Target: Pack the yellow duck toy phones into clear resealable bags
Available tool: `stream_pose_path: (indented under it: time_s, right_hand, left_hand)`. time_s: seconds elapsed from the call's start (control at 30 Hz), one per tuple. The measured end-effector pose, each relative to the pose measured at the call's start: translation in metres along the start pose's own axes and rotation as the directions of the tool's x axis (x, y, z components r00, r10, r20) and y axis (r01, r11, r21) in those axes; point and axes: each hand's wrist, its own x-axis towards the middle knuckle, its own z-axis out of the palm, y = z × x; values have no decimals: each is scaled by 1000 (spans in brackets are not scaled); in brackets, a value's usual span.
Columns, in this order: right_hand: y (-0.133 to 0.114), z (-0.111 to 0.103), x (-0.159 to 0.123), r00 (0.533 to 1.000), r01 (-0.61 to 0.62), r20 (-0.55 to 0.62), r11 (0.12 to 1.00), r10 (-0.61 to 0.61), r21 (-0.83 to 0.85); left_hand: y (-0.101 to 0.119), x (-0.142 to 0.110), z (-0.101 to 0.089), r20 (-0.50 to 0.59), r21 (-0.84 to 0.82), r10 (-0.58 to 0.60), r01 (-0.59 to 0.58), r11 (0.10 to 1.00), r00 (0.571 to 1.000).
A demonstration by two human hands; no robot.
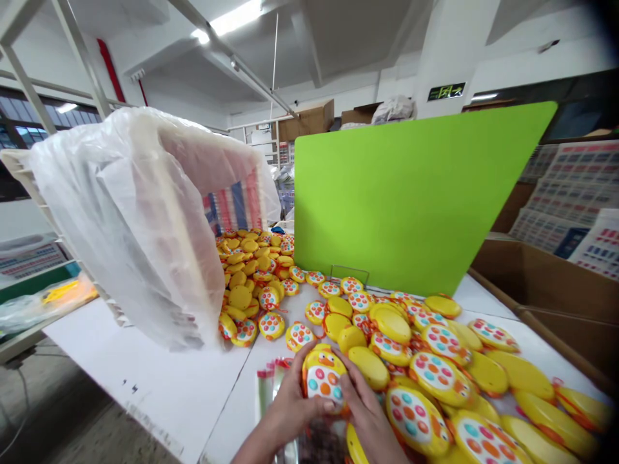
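A yellow duck-shaped toy (323, 374) with coloured round buttons on a white belly faces up between my two hands. My left hand (296, 399) wraps its left side, thumb across the lower front. On the other side, my right hand (360, 399) grips the right edge with its fingers. Below the hands lie clear plastic bags (265, 390) with red and green edges, partly covered by my left forearm. Many similar duck toys (416, 415) are heaped to the right, some face up and others showing plain yellow backs.
On the left, a plastic-lined crate (145, 212) lies on its side, with more duck toys (242, 296) spilling from its mouth. A green board (396, 200) stands upright behind the toys. At the right is an open cardboard box (546, 290) beside the white table (159, 386).
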Motion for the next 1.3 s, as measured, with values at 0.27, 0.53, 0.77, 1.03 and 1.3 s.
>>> stream_pose_path:
  time_s: [0.27, 0.53, 0.77, 1.03, 1.3]
  right_hand:
    - [-13, 3, -10, 994, -24, 105, 999, 28, -46]
    - [-6, 3, -6, 1000, -16, -11, 1000, 16, -9]
    - [4, -4, -3, 999, -51, 7, 996, 51, -70]
    - [7, 5, -4, 999, 12, -40, 995, -17, -102]
    - [-13, -53, 31, 952, 18, -275, 920, -136, -393]
  left_hand:
    - [-2, 2, -4, -155, 145, 44, -21, 989, 987]
    - [-8, 0, -2, -15, 136, -33, 35, 990, 999]
    - [-4, -3, -4, 11, 76, -9, 9, 997, 1000]
    - [-14, 8, -2, -218, 195, 49, -6, 981, 975]
    - [-9, 50, -40, -86, 787, 207, -61, 614, 975]
